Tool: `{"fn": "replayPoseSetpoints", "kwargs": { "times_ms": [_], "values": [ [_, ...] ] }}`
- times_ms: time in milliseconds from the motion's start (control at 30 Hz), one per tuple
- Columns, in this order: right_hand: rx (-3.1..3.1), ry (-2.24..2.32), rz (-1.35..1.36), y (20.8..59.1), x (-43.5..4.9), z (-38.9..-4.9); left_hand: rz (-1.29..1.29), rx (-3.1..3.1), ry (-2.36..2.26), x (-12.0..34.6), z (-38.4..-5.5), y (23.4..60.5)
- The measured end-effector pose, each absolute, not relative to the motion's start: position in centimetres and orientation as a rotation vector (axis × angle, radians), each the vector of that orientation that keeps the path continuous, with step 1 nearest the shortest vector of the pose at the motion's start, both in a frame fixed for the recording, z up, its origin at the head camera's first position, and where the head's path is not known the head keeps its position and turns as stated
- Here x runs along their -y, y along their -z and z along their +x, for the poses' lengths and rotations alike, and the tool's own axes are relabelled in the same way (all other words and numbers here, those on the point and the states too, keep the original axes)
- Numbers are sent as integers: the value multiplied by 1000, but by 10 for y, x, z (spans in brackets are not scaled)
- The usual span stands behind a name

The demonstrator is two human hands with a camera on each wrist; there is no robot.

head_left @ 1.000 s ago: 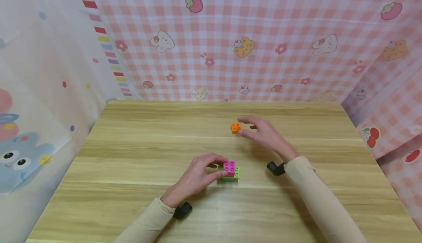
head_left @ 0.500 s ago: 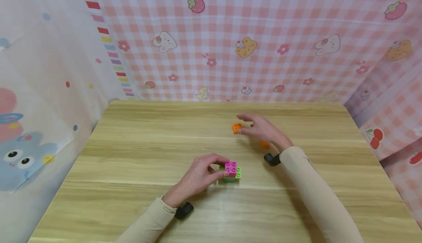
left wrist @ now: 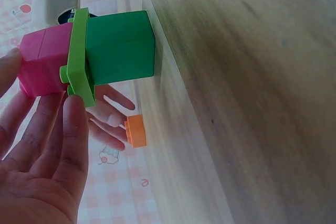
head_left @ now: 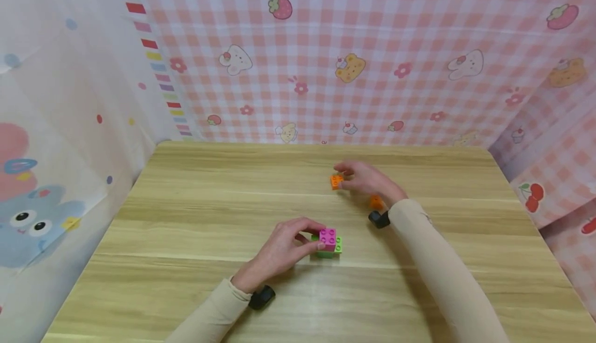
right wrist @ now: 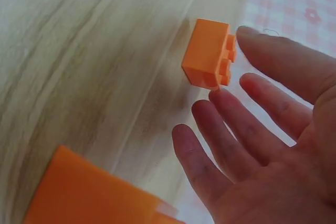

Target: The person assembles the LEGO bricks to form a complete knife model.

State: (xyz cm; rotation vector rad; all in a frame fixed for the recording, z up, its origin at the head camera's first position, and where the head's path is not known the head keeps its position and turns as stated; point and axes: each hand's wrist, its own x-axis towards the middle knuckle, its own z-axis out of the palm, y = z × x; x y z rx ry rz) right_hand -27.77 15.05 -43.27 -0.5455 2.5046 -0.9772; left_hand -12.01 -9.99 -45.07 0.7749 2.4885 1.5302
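Observation:
My left hand (head_left: 284, 247) pinches the pink block (head_left: 327, 238) on top of a small stack of building blocks. Under the pink part lie a light green plate (left wrist: 80, 59) and a dark green block (left wrist: 122, 45), the latter lowest. Further back on the table sits an orange brick (head_left: 337, 182), studs up. My right hand (head_left: 368, 180) is at its right side, with thumb and fingers spread around the studded end in the right wrist view. The fingertips are very close to the brick; firm contact cannot be made out.
A second orange block (head_left: 376, 202) lies beneath my right wrist, also large in the corner of the right wrist view. The wooden table (head_left: 209, 203) ends at a pink checked cloth (head_left: 298, 63) behind it. Each wrist wears a black camera.
My right hand has moved slightly forward and left, and its fingers have drawn closer to the orange brick. The second orange block has come into view under the wrist. The left hand keeps its hold.

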Motion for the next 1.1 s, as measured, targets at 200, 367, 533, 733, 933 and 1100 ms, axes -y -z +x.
{"fn": "replayPoseSetpoints", "kwargs": {
  "times_ms": [200, 367, 533, 733, 933, 1100],
  "values": [
    [-2544, 896, -551, 437, -145, -282, 798, -2494, -1539, 100, -120, 451],
    [-2571, 857, -571, 441, -144, -285, 810, -2521, -1511, 100, -121, 451],
    [-2604, 808, -599, 442, -142, -284, 780, -2514, -1494, 100, -120, 450],
    [-2614, 788, -593, 440, -141, -283, 753, -2502, -1488, 99, -121, 449],
    [-2602, 812, -570, 440, -142, -281, 761, -2500, -1497, 100, -120, 449],
    [-2611, 853, -586, 436, -143, -277, 775, -2494, -1519, 100, -120, 451]
  ]
}}
